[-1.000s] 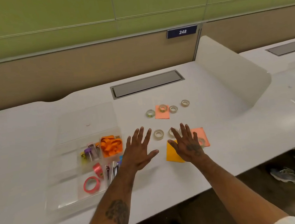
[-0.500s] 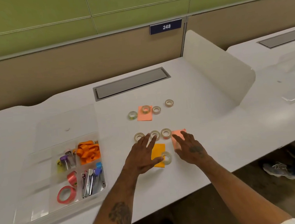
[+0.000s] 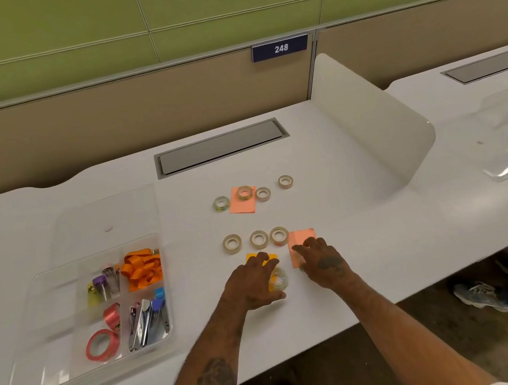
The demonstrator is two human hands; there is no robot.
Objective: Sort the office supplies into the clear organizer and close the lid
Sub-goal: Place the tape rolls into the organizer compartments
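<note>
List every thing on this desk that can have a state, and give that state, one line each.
clear organizer, open and partly filled
lid, lying flat behind the organizer
left hand, cupped over the clear tape roll and orange sticky notes; hold unclear
right hand, fingers on the pink sticky notes; hold unclear
cable hatch, closed
</note>
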